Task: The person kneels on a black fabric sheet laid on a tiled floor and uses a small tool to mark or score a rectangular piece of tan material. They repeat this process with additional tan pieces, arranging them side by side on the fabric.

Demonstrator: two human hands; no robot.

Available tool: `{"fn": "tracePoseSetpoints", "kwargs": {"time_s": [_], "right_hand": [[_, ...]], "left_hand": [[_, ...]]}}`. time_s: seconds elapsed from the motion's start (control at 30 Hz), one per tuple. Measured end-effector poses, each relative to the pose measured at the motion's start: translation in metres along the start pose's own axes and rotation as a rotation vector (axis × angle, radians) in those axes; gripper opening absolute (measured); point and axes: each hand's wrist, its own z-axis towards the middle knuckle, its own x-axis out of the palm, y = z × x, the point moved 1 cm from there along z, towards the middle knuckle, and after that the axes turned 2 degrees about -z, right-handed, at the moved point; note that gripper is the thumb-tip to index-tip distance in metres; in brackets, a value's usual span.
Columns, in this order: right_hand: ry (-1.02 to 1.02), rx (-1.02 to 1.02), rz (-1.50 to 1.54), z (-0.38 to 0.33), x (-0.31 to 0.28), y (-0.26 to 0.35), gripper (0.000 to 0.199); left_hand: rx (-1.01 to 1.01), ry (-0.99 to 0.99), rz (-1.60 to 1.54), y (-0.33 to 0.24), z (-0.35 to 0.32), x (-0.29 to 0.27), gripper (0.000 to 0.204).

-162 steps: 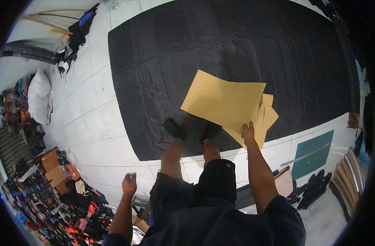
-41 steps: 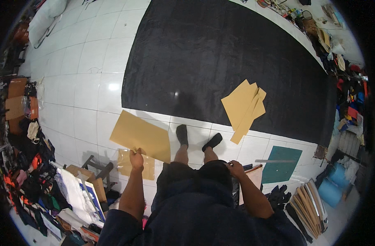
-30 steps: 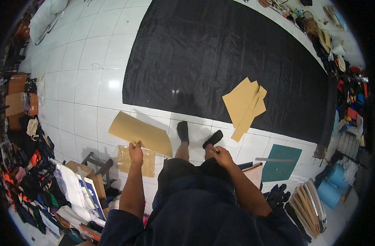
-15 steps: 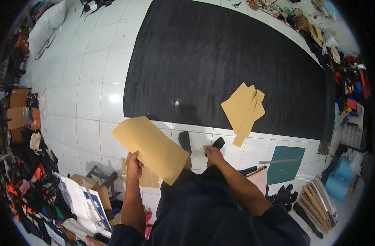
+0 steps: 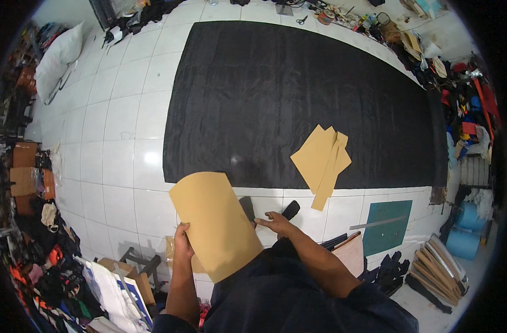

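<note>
So the person is standing at the near edge of the big black fabric (image 5: pixel 298 105) that's lying spread on the white tiled floor (image 5: pixel 114 139), and they're holding up a tan paper pattern piece (image 5: pixel 215 222) just in front of their body, right by that near edge. The left hand (image 5: pixel 182 244) is closed around the sheet's left edge, thumb over the front, fingers tucked behind. The right hand (image 5: pixel 275 223) is sitting at the sheet's right edge with the fingers mostly flat; from here I honestly can't tell if it's gripping the paper or just touching it.

A stack of similar tan pieces (image 5: pixel 323 161) is already lying on the fabric, over its near edge and off to the right of the held one. A green cutting mat (image 5: pixel 387 226) with a long ruler (image 5: pixel 378 223) across it is sitting on the tiles just off the fabric's near right corner. A dark shoe (image 5: pixel 290 210) is poking out just short of the fabric's edge.

My take: a sheet that big is going to flop, so keeping both hands on opposite edges and holding it flat looks like the smart way. Lowering it level, not corner-first, should be helping avoid wrinkling the cloth.
</note>
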Motion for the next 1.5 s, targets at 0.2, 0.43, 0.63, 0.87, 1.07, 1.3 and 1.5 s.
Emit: {"fn": "tracePoseSetpoints", "kwargs": {"time_s": [0.2,0.43,0.63,0.87,1.07,1.3,1.5], "right_hand": [[0.29,0.014,0.23,-0.036,-0.001,0.037,0.103],[0.099,-0.126,-0.006,0.009,0.031,-0.011,0.076],[0.224,-0.117,0.172,-0.043,-0.015,0.053,0.074],[0.063,-0.157,0.201,-0.015,-0.01,0.024,0.065],[0.172,-0.123,0.357,0.031,-0.003,0.015,0.057],[-0.328,-0.227,0.055,0.056,0.011,0.069,0.043],[-0.238,-0.233,-0.149,0.188,0.03,0.079,0.038]], "left_hand": [[-0.047,0.073,-0.041,0.004,0.005,-0.027,0.05],[-0.058,0.08,-0.112,0.006,0.003,-0.013,0.055],[0.048,0.039,-0.097,0.006,-0.012,0.001,0.054],[0.018,0.018,-0.094,0.002,-0.015,-0.002,0.058],[0.0,-0.04,-0.029,-0.019,0.018,-0.024,0.056],[0.002,-0.017,0.114,-0.029,0.09,-0.072,0.043],[-0.028,0.032,0.371,-0.036,0.19,-0.132,0.028]]}}
